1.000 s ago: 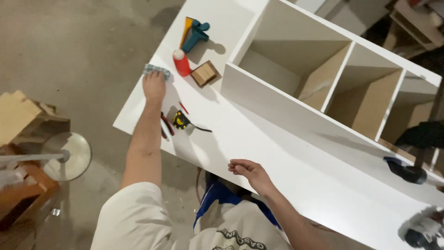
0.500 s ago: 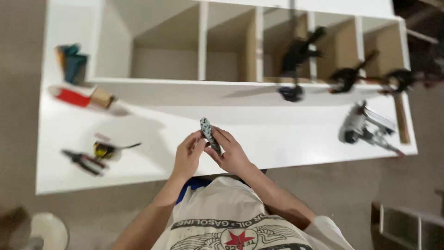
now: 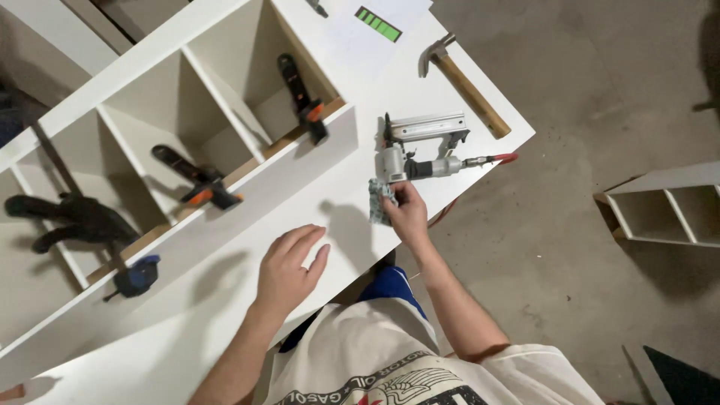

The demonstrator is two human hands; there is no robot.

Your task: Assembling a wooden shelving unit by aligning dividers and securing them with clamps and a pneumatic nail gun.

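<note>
Matt white laminate panel [image 3: 247,232] — bare metal nailer [image 3: 420,150], wooden-handled hammer [image 3: 465,82]

Small grey-green strip of nails [image 3: 380,204], dull and speckled, pinched in the right hand [image 3: 407,214], held upright on the white panel [image 3: 225,300] just near of the nail gun [image 3: 420,150]. Nail gun silver and grey, lying on its side near the right edge, long magazine on the far side, red hose fitting pointing right. Left hand [image 3: 289,270] flat, fingers spread, palm down on the panel, left of the strip, apart from it
</note>
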